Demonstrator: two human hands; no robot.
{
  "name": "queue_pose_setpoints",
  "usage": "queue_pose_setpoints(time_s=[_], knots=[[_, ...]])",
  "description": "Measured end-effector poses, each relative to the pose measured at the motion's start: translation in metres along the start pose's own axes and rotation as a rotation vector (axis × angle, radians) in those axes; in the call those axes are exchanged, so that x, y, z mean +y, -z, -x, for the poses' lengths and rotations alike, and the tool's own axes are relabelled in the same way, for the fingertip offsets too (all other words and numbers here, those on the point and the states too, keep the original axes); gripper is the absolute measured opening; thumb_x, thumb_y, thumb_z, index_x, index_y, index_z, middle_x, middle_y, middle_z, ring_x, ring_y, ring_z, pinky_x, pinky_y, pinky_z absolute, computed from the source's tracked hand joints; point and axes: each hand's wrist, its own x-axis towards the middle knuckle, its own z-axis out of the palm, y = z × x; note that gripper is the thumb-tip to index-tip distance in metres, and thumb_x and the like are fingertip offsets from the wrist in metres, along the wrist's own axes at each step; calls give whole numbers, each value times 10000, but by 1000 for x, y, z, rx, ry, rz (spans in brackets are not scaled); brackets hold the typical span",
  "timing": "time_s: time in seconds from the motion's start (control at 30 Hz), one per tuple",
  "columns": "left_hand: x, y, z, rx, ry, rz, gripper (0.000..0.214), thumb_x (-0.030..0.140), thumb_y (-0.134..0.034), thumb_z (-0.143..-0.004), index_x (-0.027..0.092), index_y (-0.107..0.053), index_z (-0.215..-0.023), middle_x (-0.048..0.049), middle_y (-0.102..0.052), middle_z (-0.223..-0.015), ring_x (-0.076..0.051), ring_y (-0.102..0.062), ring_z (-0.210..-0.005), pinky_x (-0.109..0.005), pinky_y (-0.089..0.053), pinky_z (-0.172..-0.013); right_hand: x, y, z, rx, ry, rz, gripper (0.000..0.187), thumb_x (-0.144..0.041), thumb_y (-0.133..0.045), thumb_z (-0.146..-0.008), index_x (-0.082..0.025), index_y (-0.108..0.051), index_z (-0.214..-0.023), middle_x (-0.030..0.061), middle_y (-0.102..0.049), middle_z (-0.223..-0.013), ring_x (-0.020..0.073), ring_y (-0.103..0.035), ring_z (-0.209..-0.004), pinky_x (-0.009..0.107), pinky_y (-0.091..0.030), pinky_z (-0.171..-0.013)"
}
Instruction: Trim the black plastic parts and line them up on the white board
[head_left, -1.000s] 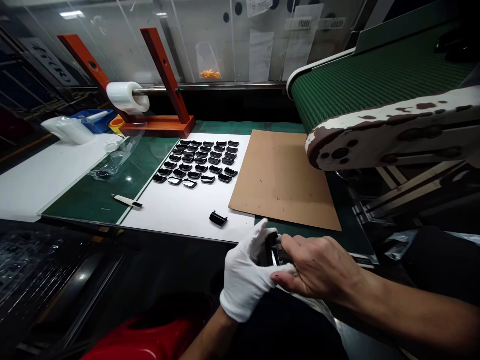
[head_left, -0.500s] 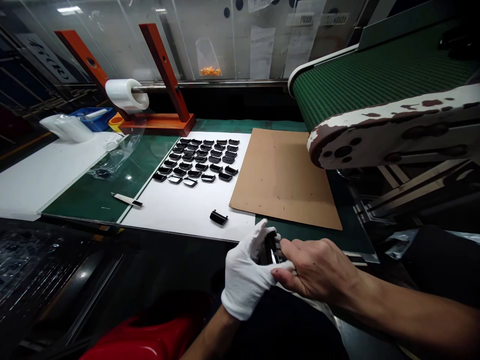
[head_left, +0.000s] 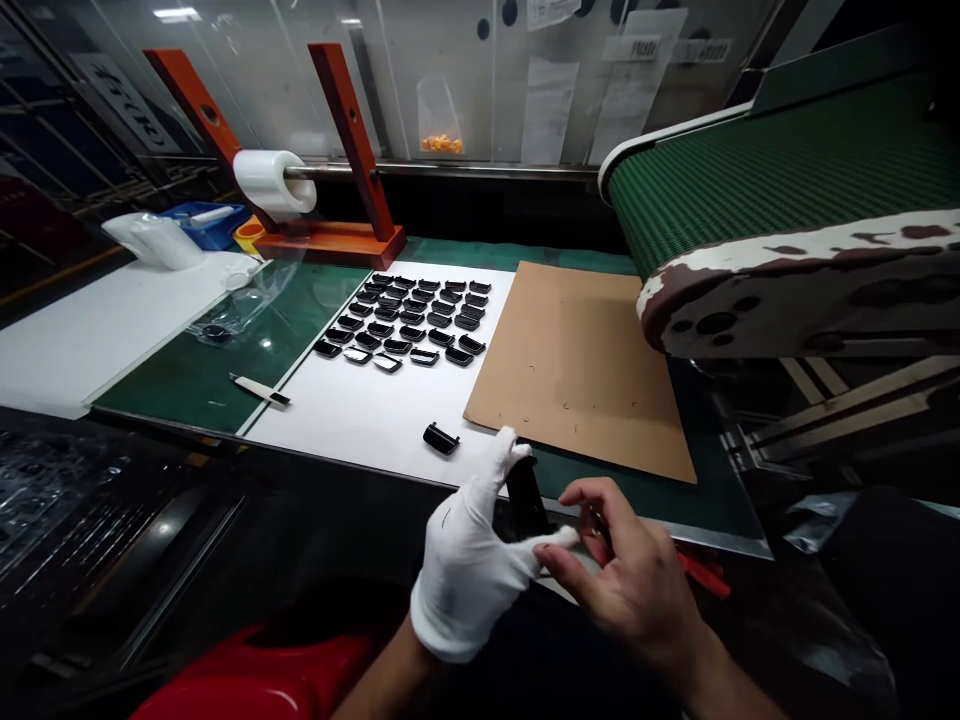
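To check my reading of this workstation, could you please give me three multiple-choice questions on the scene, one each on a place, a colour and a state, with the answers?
1. Where does the loose glossy black part lie, apart from the rows of black parts?
A. On the brown cardboard
B. On the white sheet
C. On the green conveyor belt

2. What colour is the stand carrying the film roll?
A. Orange
B. Blue
C. Green

3. What is the right hand doing?
A. Clamping a black part
B. Holding the film roll
C. Open, fingers spread

Answers:
1. B: it sits on the white surface, below the rows.
2. A: its uprights and base are orange.
3. C: its fingers stand apart, while the gloved left hand holds the upright black part.
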Motion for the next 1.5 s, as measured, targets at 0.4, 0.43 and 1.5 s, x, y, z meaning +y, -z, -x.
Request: queue_pose_setpoints(time_s=[0.4, 0.43, 1.5], knots=[[-64, 5, -20, -238, -195, -692, 737, 331, -701, -760, 102, -350, -1367, -181, -571, -1267, -289, -526, -1198, -407, -412, -1040, 37, -47, 42, -186, -636, -730, 478, -589, -293, -894, -231, -400, -1192, -35, -480, -741, 125, -451, -595, 277, -420, -591], [-72, 4, -24, -270, -185, -724, 737, 325, -718, -743, 92, -371, -1350, -186, -581, -1249, -292, -533, -1186, -421, -393, -1052, 40, -53, 49, -184, -675, -786, 486, -588, -279, -898, -226, -412, -1193, -26, -504, -760, 129, -464, -610, 289, -433, -620], [-121, 41, -44, -214, -13, -780, 543, 323, -727, -731, 201, -555, -1231, -109, -670, -1126, -322, -510, -1209, -536, -265, -1092, 57, -86, 80, -320, -787, -895, 465, -620, -462, -819, -178, -594, -878, -16, -594, -639, 117, -519, -527, 275, -356, -573]])
